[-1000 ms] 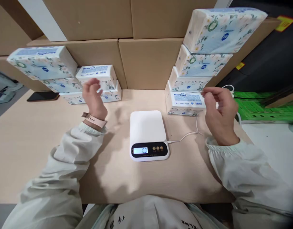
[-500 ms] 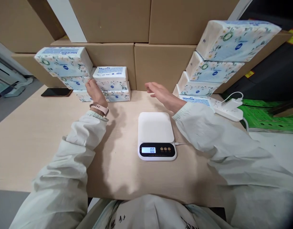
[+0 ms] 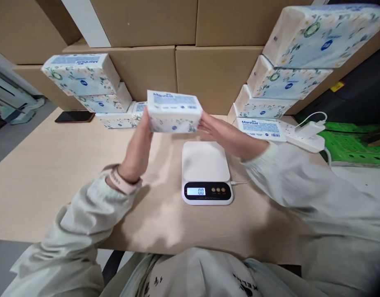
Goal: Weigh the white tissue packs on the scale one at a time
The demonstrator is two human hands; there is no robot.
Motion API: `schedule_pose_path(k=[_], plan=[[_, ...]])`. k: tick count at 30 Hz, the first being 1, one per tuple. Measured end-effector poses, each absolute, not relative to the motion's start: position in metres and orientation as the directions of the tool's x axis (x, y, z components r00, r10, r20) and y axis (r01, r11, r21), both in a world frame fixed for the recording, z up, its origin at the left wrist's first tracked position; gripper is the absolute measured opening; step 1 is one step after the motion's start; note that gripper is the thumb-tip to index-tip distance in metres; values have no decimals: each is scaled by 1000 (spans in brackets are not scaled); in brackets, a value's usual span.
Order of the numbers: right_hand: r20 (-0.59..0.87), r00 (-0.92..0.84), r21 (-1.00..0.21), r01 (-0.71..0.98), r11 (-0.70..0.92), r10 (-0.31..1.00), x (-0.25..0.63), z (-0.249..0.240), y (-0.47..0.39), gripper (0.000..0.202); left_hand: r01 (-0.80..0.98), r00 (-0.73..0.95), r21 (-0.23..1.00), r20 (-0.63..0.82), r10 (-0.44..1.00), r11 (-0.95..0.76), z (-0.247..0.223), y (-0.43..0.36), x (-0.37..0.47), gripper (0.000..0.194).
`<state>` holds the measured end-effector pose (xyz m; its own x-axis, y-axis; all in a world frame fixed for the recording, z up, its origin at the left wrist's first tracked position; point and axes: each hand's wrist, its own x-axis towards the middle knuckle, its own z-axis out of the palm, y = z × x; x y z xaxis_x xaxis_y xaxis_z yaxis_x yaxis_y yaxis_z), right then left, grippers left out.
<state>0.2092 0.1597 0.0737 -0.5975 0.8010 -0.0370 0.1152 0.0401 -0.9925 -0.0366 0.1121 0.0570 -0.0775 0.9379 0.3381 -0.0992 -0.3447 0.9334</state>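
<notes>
Pack: tissue pack (image 3: 174, 112) is hanging in the air, label side up, behind and left of the scale (image 3: 206, 171), not touching it.
Left grip: my left hand (image 3: 137, 148) is pressing the pack's left end, fingers closed against it.
Right grip: my right hand (image 3: 222, 134) is clamping the right end, so the soft pack is staying level between both palms.
Scale: platform is sitting bare, display is reading 0.0, cable is trailing right.
Left stack (image 3: 91, 88): packs are lying piled against the cardboard boxes (image 3: 177, 66).
Right stack (image 3: 282, 78): taller pile is leaning beside the charger (image 3: 307, 134).
Table (image 3: 54, 165): phone (image 3: 74, 117) is lying at the far left edge.
</notes>
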Motion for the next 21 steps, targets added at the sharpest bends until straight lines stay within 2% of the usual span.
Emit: schedule_pose_path(k=[2, 4, 7, 9, 12, 16, 21], plan=[[-12, -561, -980, 172, 103, 827, 247, 70, 114, 60, -103, 58, 956, 283, 957, -276, 52, 73, -18, 49], [-5, -493, -955, 260, 142, 870, 277, 60, 77, 62, -99, 150, 973, 224, 963, -211, 45, 45, -2, 53], [47, -425, -904, 367, 220, 904, 304, 38, 41, 73, -97, 217, 980, 193, 957, -176, 30, 24, 12, 55], [113, -399, -869, 404, 285, 910, 311, 19, 29, 73, -55, 228, 981, 192, 955, -184, 16, 19, 14, 56], [324, -253, -813, 418, 406, 911, 312, -11, 22, 68, 55, 130, 973, 216, 968, -225, -6, 13, 8, 59], [598, -26, -719, 426, 550, 801, 311, -36, 21, 61, 85, -88, 960, 273, 958, -266, -24, 8, -4, 52], [648, 82, -710, 425, 562, 757, 314, -41, 21, 50, 11, -207, 980, 195, 959, -197, -27, 10, -12, 45]])
